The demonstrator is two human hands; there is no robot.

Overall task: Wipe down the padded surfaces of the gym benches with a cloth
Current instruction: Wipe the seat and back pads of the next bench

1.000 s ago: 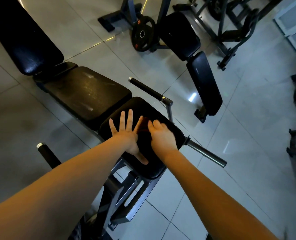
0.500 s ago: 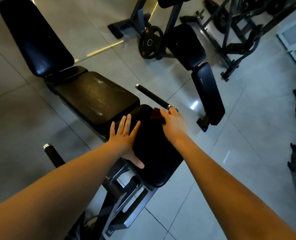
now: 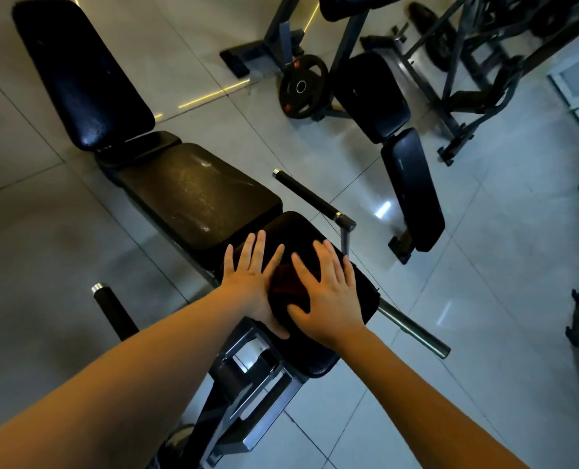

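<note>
Head view: the right hand (image 3: 328, 299) lies flat with fingers straight and spread, pressing a dark red cloth (image 3: 286, 282) onto the middle of the bench's near pad (image 3: 360, 292). The left hand (image 3: 250, 282) rests flat near the same pad's left edge, fingers apart, thumb just beside the cloth. A second bench (image 3: 413, 184) and a weight plate (image 3: 303, 86) stand on the floor beyond.

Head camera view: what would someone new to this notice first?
The left hand and right hand lie spread flat on the end pad of a black gym bench at centre, the right pressing a dark red cloth. Just beyond them its middle pad looks scuffed and streaked. A weight plate sits by a frame at top centre.
</note>
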